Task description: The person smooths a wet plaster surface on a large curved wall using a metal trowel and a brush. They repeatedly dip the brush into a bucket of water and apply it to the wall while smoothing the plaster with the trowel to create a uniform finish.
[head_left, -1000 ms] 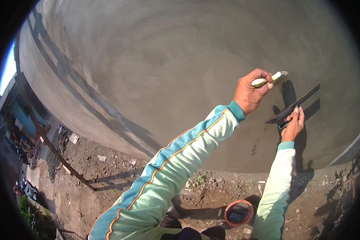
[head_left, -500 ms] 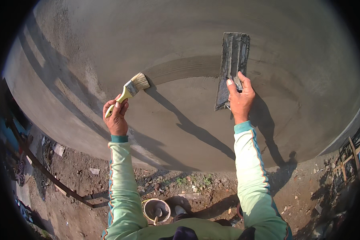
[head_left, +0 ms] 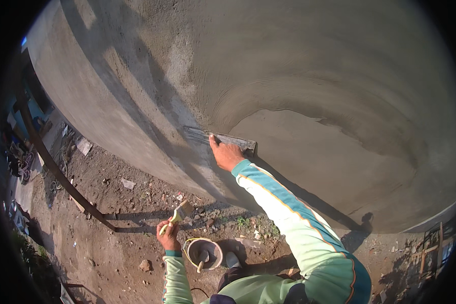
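A broad, damp-looking grey plastered wall fills most of the view, with a curved ridge of smeared plaster across it. My right hand is closed round a plastering trowel, whose long flat blade lies against the wall near the edge between smooth and rougher plaster. The trowel's handle is hidden under my fingers. Lower left, away from the wall, my left hand grips a paintbrush by its yellow-green handle, bristles pointing up and to the right.
A bucket with a small tool inside stands on the ground by my foot. Rubble and stones litter the dirt. A long dark pole slants along the left, and wooden pieces lie at the far right.
My right hand has carried the trowel left and down across the wall, and the blade has turned from upright to nearly level. My left hand has lowered the paintbrush away from the wall.
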The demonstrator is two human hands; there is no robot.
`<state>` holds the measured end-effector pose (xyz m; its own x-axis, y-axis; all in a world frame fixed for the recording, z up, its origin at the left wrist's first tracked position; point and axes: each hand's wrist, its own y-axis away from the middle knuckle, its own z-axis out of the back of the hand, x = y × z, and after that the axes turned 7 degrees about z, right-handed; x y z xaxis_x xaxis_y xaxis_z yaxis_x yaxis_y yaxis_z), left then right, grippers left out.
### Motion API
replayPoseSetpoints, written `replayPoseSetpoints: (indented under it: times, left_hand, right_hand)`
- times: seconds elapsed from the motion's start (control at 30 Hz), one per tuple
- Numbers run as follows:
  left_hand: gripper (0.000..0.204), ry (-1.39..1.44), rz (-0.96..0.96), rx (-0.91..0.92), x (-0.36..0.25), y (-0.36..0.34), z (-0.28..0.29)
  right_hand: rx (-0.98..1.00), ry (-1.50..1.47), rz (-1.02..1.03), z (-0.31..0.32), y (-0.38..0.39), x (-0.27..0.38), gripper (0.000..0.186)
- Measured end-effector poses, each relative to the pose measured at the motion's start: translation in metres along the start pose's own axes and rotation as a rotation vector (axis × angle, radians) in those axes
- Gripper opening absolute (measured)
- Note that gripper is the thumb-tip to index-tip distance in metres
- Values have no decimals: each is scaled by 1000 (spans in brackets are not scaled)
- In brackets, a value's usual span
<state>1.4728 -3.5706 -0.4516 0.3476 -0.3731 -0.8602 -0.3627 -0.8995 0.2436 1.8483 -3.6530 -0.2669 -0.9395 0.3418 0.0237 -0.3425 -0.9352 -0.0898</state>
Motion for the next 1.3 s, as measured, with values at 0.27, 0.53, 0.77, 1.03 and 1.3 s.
replayPoseSetpoints:
  times: [0.27, 0.53, 0.77, 1.03, 1.3]
  left_hand:
    - [27, -16, 58, 90, -2, 56, -18]
    - [20, 11, -157, 540, -28, 129, -259]
    - [18, 29, -348, 902, -41, 265, -443]
    - [16, -16, -286, 1258, 9, 420, -595]
    - [11, -228, -612, 1609, 74, 546, -693]
  right_hand:
    - [-476, 237, 59, -22, 70, -25, 67]
    - [-1189, 28, -200, 180, 233, -112, 72]
    - [-1481, 34, -374, 241, 428, -228, 55]
    - [-1745, -513, -568, 188, 634, -352, 48]
    - [-2375, -1036, -978, 59, 740, -420, 41]
